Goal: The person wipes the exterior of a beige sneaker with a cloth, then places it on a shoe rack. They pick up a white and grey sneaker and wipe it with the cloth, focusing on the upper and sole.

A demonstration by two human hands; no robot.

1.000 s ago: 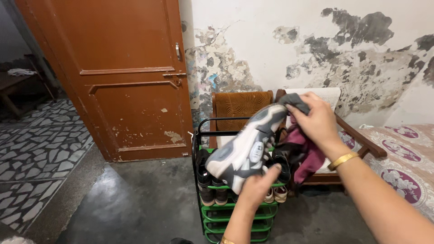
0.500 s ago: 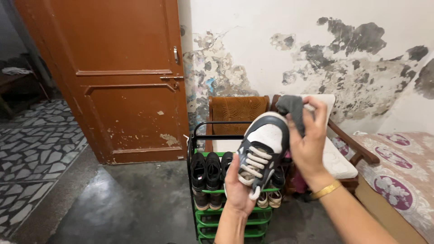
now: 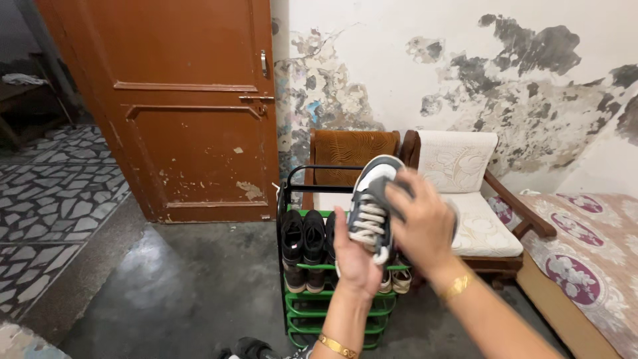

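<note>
The left hand (image 3: 354,256) is clamped around the heel end of a grey-and-white lace-up sneaker (image 3: 372,203), holding it toe-up in the air above the green shoe rack (image 3: 340,309). The right hand (image 3: 420,225) lies flat over the sneaker's side, fingers pressed close against it with a grey cloth (image 3: 382,193) between palm and shoe; only a small fold of the cloth shows.

To the left of the rack the dark concrete floor (image 3: 199,292) lies open as far as the brown wooden door (image 3: 179,106), with patterned stone paving (image 3: 46,213) beyond it. To the right the rack stands just beside a wooden armchair with a cream cushion (image 3: 482,226), and a bed with a floral cover (image 3: 585,259) closes off that side. The peeling wall (image 3: 465,66) is close behind.

The rack's upper shelf holds a pair of black shoes (image 3: 302,239) standing toe-down; lighter shoes (image 3: 395,280) sit on the shelf below, partly hidden behind the hands. The lowest shelves show only green rails.
</note>
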